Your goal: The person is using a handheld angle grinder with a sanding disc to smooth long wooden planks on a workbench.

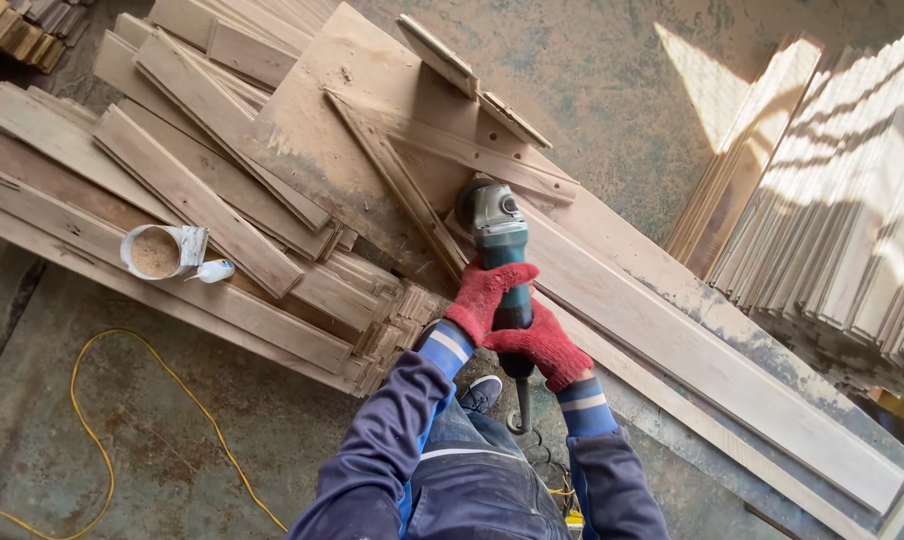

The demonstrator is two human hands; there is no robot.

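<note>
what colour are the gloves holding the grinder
Red knit gloves on the left hand and right hand, gripping the teal angle grinder; head view.

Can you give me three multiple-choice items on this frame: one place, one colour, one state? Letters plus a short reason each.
1. Where does the small container of sawdust sit?
A. On the planks to the left of the grinder
B. On the floor by the yellow cable
C. On the stacked boards at right

2. What colour are the gloves on both hands?
A. Blue
B. Red
C. Grey

3. How is the angle grinder held?
A. One hand only
B. Lying loose on the board
C. Both hands around its body

Key: 1 A, the container of sawdust rests on the planks, left of the angle grinder. 2 B, the left hand and right hand wear red gloves. 3 C, both hands wrap the grinder's teal body above the long board.
</note>
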